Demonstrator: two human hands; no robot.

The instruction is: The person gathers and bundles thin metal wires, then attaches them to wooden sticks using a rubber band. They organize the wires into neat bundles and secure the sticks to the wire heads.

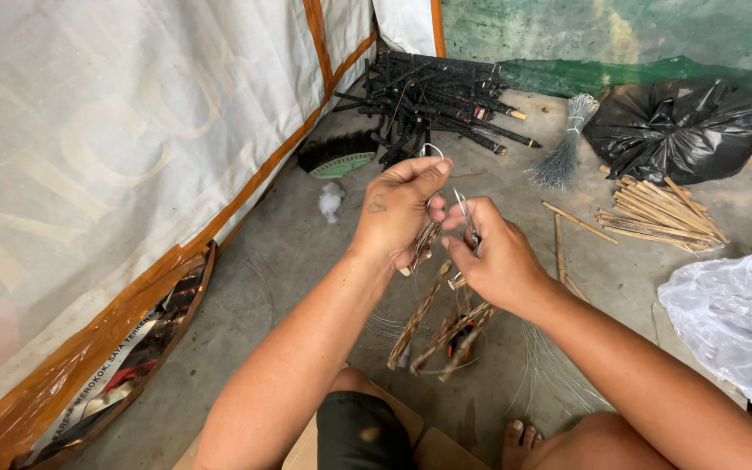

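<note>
My left hand [400, 209] is raised over the concrete floor, its fingers pinched on a thin wire loop [430, 150] and on the top of a wrapped brown stick [423, 245]. Close beside it, my right hand [496, 259] pinches the wire where it runs down to several brown mottled sticks [446, 329] that hang below both hands. The two hands nearly touch. Thin loose wires [550, 365] lie on the floor under them.
A pile of black wrapped sticks [433, 96] lies at the back, with a green-edged brush [338, 157] beside it. A wire bundle [565, 148], a black bag [681, 126], bare bamboo sticks [659, 213] and a clear plastic bag [733, 322] are on the right. A white tarp [115, 157] fills the left.
</note>
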